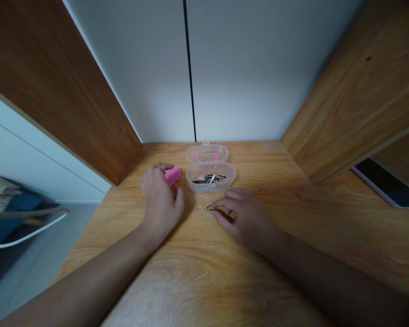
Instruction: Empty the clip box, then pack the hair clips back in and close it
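My left hand rests on the wooden desk, fingers curled over a pink object that it holds against the surface. My right hand lies to the right, thumb and forefinger pinched on a small dark ring-like item. Several small clear elastic rings lie on the desk between both hands. Just behind them stands a clear plastic box, open, holding dark hair ties or clips. Its lid is hinged back and shows a pink part.
Wooden side panels rise at left and right of the desk, with a white back wall split by a dark seam. A dark flat device lies at the far right. A chair is at the lower left.
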Action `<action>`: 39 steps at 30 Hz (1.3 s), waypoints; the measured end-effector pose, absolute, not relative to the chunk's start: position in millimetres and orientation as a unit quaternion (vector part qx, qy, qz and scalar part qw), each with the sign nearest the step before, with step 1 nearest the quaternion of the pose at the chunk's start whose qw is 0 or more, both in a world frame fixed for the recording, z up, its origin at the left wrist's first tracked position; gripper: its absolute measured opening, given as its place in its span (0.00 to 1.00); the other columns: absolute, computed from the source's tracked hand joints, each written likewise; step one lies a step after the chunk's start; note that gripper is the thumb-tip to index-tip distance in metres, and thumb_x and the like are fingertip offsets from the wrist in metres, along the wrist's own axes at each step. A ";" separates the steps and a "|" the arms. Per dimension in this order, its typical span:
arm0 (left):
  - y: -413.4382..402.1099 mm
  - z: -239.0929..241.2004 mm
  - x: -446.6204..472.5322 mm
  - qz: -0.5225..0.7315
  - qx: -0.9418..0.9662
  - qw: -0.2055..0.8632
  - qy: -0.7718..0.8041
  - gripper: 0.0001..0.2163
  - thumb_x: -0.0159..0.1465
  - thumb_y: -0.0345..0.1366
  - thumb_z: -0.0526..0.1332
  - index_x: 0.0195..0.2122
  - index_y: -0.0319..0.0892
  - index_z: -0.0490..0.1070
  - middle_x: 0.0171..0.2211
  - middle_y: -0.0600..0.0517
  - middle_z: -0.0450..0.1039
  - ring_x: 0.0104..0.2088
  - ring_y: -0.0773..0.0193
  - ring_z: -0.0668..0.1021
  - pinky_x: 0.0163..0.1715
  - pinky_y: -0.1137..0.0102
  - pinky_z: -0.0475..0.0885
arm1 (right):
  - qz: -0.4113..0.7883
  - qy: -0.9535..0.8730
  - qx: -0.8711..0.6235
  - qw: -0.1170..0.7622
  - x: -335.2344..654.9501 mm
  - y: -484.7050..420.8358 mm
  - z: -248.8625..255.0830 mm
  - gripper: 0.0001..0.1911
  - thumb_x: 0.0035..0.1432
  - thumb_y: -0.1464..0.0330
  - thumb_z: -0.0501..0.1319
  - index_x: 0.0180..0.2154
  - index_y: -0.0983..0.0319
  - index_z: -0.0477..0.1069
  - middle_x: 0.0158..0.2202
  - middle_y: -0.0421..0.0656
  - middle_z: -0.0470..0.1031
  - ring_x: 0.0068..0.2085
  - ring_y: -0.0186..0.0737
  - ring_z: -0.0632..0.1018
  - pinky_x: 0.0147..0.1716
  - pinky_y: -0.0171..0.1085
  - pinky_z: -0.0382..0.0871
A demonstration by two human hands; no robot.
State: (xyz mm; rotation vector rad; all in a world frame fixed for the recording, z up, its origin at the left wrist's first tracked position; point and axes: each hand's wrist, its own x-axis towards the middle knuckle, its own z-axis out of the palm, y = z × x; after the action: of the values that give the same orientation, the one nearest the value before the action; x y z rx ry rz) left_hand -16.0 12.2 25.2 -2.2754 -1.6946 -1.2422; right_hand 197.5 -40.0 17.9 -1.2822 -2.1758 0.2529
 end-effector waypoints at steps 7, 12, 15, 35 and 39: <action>15.9 15.7 -20.3 -0.202 -0.776 0.110 -0.587 0.23 0.62 0.31 0.56 0.59 0.31 0.62 0.63 0.26 0.61 0.61 0.34 0.66 0.56 0.44 0.61 | 0.103 -0.814 -0.489 0.295 196.1 -42.7 21.0 0.05 0.57 0.72 0.64 0.36 0.60 0.79 0.29 0.41 0.76 0.33 0.40 0.76 0.36 0.40 0.67; 22.2 12.7 -26.1 -0.166 -0.783 0.121 -0.587 0.24 0.63 0.31 0.55 0.60 0.30 0.61 0.63 0.24 0.61 0.61 0.32 0.68 0.57 0.41 0.60 | 0.099 -0.811 -0.483 0.314 195.0 -46.2 24.9 0.05 0.56 0.71 0.64 0.36 0.61 0.78 0.30 0.42 0.77 0.32 0.39 0.76 0.36 0.40 0.68; 24.3 14.7 -26.7 -0.169 -0.783 0.087 -0.593 0.24 0.63 0.26 0.52 0.62 0.32 0.61 0.60 0.28 0.66 0.57 0.37 0.73 0.55 0.43 0.62 | 0.091 -0.806 -0.481 0.332 195.2 -47.2 27.2 0.05 0.58 0.69 0.63 0.37 0.62 0.77 0.30 0.42 0.76 0.32 0.39 0.76 0.35 0.40 0.68; -21.4 36.6 -10.9 -0.443 -0.842 0.095 -0.292 0.24 0.60 0.33 0.69 0.55 0.52 0.64 0.66 0.43 0.63 0.63 0.46 0.70 0.57 0.52 0.63 | -0.027 -0.745 -0.428 0.510 201.5 -46.0 30.6 0.10 0.62 0.72 0.66 0.41 0.52 0.80 0.45 0.43 0.74 0.43 0.39 0.77 0.38 0.39 0.75; -38.6 14.6 -13.2 -0.472 -0.813 -0.017 -0.341 0.18 0.55 0.44 0.71 0.46 0.54 0.72 0.57 0.47 0.73 0.64 0.42 0.68 0.61 0.49 0.61 | -0.035 -0.660 -0.511 0.549 209.6 -35.6 27.2 0.06 0.59 0.70 0.68 0.38 0.53 0.82 0.54 0.46 0.70 0.54 0.47 0.74 0.43 0.44 0.75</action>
State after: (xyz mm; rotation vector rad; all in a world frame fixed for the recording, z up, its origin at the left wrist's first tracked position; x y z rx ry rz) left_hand -13.2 -38.6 14.6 -2.5805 -1.0833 -1.4988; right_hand 209.6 -35.6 27.2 -1.2110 -1.5642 -0.0817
